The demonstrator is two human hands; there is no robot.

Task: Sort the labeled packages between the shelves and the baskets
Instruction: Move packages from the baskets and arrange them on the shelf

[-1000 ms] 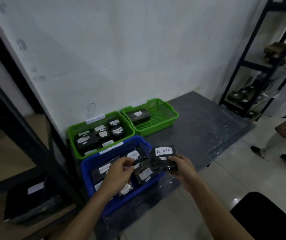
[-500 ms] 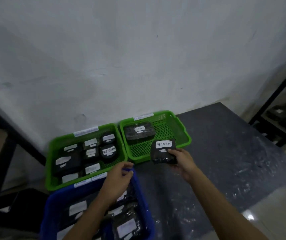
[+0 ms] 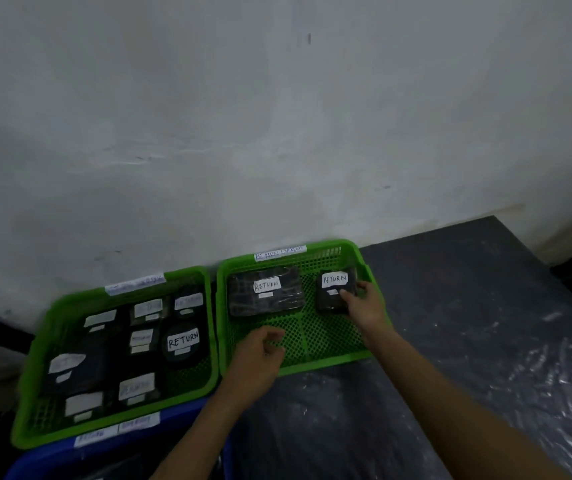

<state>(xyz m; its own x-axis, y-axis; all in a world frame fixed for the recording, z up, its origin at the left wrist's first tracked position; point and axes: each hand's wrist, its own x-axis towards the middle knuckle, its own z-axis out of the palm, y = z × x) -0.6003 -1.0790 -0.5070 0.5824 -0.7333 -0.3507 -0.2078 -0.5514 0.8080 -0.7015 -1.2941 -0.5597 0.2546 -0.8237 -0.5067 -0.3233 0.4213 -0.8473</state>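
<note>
My right hand (image 3: 364,303) holds a small black package (image 3: 334,289) labeled RETURN at its right edge, inside the right green basket (image 3: 312,362), near the basket's far right corner. A larger black RETURN package (image 3: 265,294) lies in the same basket to the left. My left hand (image 3: 258,355) hovers over the basket's front left part with loosely curled fingers, holding nothing. The left green basket (image 3: 31,396) holds several black labeled packages, one round one (image 3: 183,344) marked RETURN.
A blue basket (image 3: 52,457) shows at the bottom left edge. The baskets stand on a dark platform (image 3: 450,341) covered with shiny plastic film, against a white wall (image 3: 277,133). Dark shelf parts show at far left and far right.
My right hand moved the small RETURN package forward, from in front of the right green basket down into it. My left hand left the blue basket's rim and moved over the green basket.
</note>
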